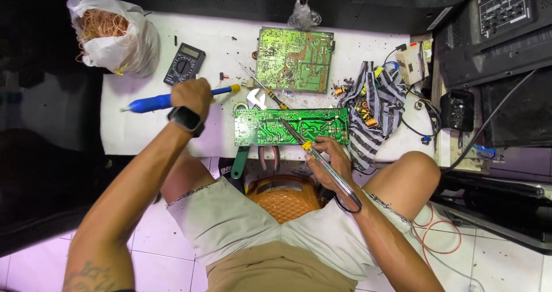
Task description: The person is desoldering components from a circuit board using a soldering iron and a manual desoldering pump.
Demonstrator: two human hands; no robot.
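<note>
My left hand (pixel 192 95) grips a blue desoldering pump with a yellow tip (pixel 150 102), held level above the white table, left of a bright green circuit board (pixel 322 118). My right hand (pixel 328 157) holds a soldering iron (pixel 313 151) by its handle. The iron's metal tip rests on the middle of that green board. The board lies at the table's near edge, over my lap. A black watch sits on my left wrist.
A second, duller green board (pixel 294 59) lies further back. A black multimeter (pixel 184 63), a white bag of copper wire (pixel 112 33), a screwdriver (pixel 263 86), a striped cloth with parts (pixel 376 105) and pliers (pixel 267 154) surround it. Black electronics (pixel 494 33) stand at the right.
</note>
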